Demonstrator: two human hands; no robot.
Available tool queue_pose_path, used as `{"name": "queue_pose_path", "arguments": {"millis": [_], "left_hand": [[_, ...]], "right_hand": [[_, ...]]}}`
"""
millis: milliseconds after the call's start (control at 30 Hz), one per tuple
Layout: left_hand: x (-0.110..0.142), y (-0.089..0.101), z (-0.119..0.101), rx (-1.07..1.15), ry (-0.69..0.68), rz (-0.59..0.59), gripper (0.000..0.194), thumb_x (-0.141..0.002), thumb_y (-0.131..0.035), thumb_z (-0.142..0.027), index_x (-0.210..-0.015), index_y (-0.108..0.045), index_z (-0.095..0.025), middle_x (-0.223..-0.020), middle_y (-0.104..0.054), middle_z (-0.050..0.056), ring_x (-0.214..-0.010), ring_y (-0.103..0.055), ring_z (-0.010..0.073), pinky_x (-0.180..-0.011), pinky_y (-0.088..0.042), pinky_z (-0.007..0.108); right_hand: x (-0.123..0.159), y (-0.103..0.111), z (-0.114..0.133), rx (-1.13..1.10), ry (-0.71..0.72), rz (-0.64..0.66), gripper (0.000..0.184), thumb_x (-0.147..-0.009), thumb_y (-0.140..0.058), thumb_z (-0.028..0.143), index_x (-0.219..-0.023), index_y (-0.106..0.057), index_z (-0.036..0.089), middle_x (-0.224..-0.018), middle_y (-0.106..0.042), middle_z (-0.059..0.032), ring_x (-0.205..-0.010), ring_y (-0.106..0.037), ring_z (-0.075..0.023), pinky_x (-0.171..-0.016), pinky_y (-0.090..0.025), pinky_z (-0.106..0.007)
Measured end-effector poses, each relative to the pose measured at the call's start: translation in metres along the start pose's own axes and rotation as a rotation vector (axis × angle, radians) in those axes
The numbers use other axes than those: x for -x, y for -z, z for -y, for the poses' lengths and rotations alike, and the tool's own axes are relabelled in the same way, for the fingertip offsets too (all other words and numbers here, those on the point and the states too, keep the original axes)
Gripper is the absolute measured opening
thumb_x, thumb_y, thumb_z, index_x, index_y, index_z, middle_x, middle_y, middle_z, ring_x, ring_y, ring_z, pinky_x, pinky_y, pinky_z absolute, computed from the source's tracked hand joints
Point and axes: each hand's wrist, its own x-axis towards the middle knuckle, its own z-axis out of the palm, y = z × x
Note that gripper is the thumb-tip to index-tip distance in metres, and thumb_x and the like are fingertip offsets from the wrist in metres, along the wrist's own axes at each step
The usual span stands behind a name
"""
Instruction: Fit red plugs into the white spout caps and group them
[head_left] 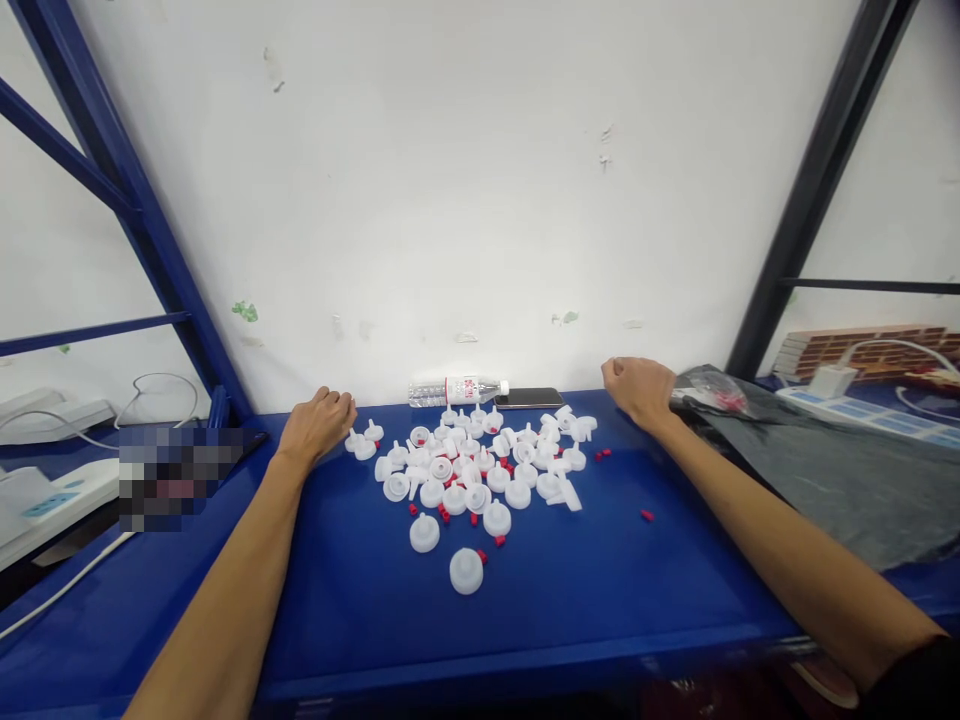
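My left hand (319, 420) is closed in a loose fist on the left of the blue table, with nothing showing between its fingers. Just right of its knuckles stand a few white plastic caps with nozzles (365, 447). My right hand (639, 388), also a fist with nothing visible in it, is by the wall at the right, apart from the pile. Between both hands lies a spread-out heap of white nozzle caps (517, 493), some upright and others tipped over. Small red plastic pieces (500, 541) are scattered among them, and a single red piece (647, 516) lies off to the right.
Behind the heap, a clear plastic bottle (457, 391) lies on its side next to a dark phone (529, 398). A dark plastic bag (840, 480) covers the right side. Power strips (64, 505) and cables are at left. Blue shelf posts (139, 215) flank the table.
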Motion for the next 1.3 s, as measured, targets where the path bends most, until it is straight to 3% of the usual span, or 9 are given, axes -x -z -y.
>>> {"name": "queue_pose_path", "arguments": {"millis": [233,400,667,933,1033,1133,1300], "left_hand": [[0.005,0.007,-0.002,-0.013,0.049,-0.208,0.041,-0.098,-0.061,-0.027,-0.138,-0.054,-0.02,-0.144,-0.049,0.014,-0.124,-0.056,0.0331,-0.084,-0.06,0.047],[0.004,0.007,-0.002,-0.002,0.029,-0.241,0.038,-0.099,-0.047,-0.02,-0.135,-0.057,-0.021,-0.139,-0.045,0.021,-0.124,-0.052,0.0371,-0.067,-0.061,0.042],[0.005,0.01,-0.003,-0.006,0.037,-0.287,0.037,-0.098,-0.043,-0.021,-0.132,-0.058,-0.018,-0.134,-0.045,0.022,-0.115,-0.056,0.0331,-0.059,-0.058,0.035],[0.006,0.007,0.002,-0.043,-0.011,-0.313,0.035,-0.096,-0.044,-0.019,-0.125,-0.065,-0.019,-0.134,-0.049,0.023,-0.112,-0.056,0.0365,-0.056,-0.057,0.037],[0.006,0.005,0.005,-0.063,-0.093,-0.313,0.035,-0.094,-0.047,-0.016,-0.121,-0.068,-0.021,-0.137,-0.053,0.021,-0.119,-0.052,0.0394,-0.066,-0.057,0.043],[0.004,0.003,0.007,-0.07,-0.188,-0.315,0.038,-0.092,-0.049,-0.01,-0.122,-0.068,-0.024,-0.139,-0.056,0.017,-0.125,-0.051,0.0373,-0.088,-0.053,0.05],[0.0,-0.001,0.011,-0.058,-0.212,-0.352,0.044,-0.092,-0.049,-0.008,-0.131,-0.063,-0.024,-0.143,-0.053,0.018,-0.129,-0.048,0.0377,-0.103,-0.042,0.056]], "right_hand": [[0.001,-0.003,0.001,-0.02,0.005,-0.07,0.042,-0.091,-0.044,0.032,-0.064,-0.069,0.014,-0.068,-0.069,-0.0122,-0.059,-0.049,-0.0176,-0.058,-0.014,-0.031],[0.001,-0.005,0.0,-0.022,-0.017,-0.088,0.04,-0.091,-0.044,0.032,-0.065,-0.069,0.014,-0.069,-0.07,-0.0122,-0.058,-0.048,-0.0175,-0.058,-0.014,-0.031],[-0.001,-0.005,-0.001,-0.009,-0.089,-0.082,0.038,-0.09,-0.046,0.031,-0.067,-0.072,0.015,-0.067,-0.068,-0.0117,-0.058,-0.05,-0.0187,-0.059,-0.016,-0.031],[0.0,-0.001,-0.001,-0.017,-0.131,-0.08,0.037,-0.089,-0.048,0.031,-0.066,-0.072,0.016,-0.065,-0.067,-0.0104,-0.057,-0.05,-0.0188,-0.059,-0.018,-0.031],[0.0,-0.001,0.0,-0.029,-0.149,-0.091,0.038,-0.09,-0.047,0.032,-0.065,-0.072,0.016,-0.064,-0.066,-0.0104,-0.057,-0.048,-0.0186,-0.058,-0.018,-0.031],[-0.001,0.0,-0.001,-0.048,-0.175,-0.116,0.038,-0.09,-0.047,0.033,-0.064,-0.071,0.017,-0.062,-0.064,-0.0097,-0.055,-0.045,-0.0176,-0.058,-0.017,-0.032],[0.0,0.003,0.001,-0.083,-0.207,-0.176,0.04,-0.091,-0.045,0.033,-0.062,-0.066,0.017,-0.059,-0.06,-0.0085,-0.053,-0.039,-0.0164,-0.058,-0.015,-0.032]]}}
